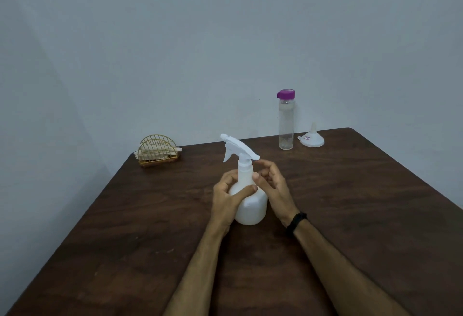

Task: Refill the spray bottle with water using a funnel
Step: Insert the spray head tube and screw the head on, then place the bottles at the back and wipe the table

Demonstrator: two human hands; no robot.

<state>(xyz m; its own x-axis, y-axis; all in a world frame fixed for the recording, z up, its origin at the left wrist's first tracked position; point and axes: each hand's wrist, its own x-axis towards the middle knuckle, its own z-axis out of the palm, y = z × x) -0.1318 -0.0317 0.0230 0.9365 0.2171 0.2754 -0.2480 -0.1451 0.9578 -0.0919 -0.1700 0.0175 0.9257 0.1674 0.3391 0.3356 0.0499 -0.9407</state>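
Observation:
A white spray bottle [251, 205] stands upright in the middle of the dark wooden table [350, 202], its trigger head pointing left. My left hand [229, 196] wraps around the bottle's body, thumb across the front. My right hand [271, 185] sits beside the neck, thumb touching it just under the collar, fingers loosely curled and apart below the trigger head. A tall clear water bottle [285, 125] with a purple cap stands at the back of the table. A white funnel [312, 138] lies upside down just right of it.
A gold wire napkin holder [158, 150] with napkins stands at the table's back left corner. A plain grey wall rises behind the table. A black band is on my right wrist [296, 221].

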